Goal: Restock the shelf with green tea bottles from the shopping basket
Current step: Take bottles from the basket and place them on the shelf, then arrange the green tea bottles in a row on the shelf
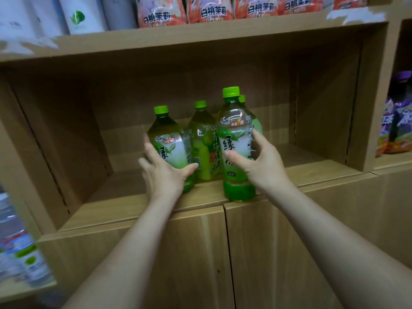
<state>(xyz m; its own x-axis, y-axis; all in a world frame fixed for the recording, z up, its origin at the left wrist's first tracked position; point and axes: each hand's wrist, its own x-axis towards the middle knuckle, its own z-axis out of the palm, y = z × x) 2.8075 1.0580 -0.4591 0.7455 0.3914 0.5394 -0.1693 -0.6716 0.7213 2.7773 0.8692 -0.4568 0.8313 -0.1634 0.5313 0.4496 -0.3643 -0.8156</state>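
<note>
Inside a wooden shelf compartment [111, 201] stand several green tea bottles with green caps. My left hand [162, 172] grips the left bottle [171, 143], which leans to the left. My right hand [260, 161] wraps around the right front bottle [234, 139], upright at the shelf's front edge. Between them, further back, stands a third bottle [204, 139] with a yellow-green label. A fourth bottle [256, 123] is mostly hidden behind the right one. The shopping basket is not in view.
The shelf above holds pink-orange drink packs [223, 10] and white containers [82, 16]. Purple bottles [396, 121] fill the compartment to the right. Water bottles [20, 253] sit at the lower left. Closed cabinet doors [223, 253] are below the shelf.
</note>
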